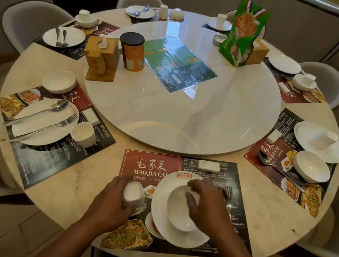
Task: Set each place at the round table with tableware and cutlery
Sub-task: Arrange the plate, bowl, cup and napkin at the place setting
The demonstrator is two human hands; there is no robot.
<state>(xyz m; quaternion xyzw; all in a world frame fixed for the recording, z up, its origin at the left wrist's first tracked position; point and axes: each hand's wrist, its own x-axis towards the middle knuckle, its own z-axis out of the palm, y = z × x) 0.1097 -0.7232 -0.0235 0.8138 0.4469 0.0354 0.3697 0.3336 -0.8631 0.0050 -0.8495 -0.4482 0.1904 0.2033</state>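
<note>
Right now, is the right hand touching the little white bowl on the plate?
Touching. The head view shows the right hand gripping the white bowl, its fingers curled over the bowl's far rim.

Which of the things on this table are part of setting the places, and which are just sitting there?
For the job: cup, gripped by left hand; bowl, held by right hand; plate; fork; placemat.
Just lying about: orange canister, wooden tissue holder, green menu sheet, green packet.
</note>
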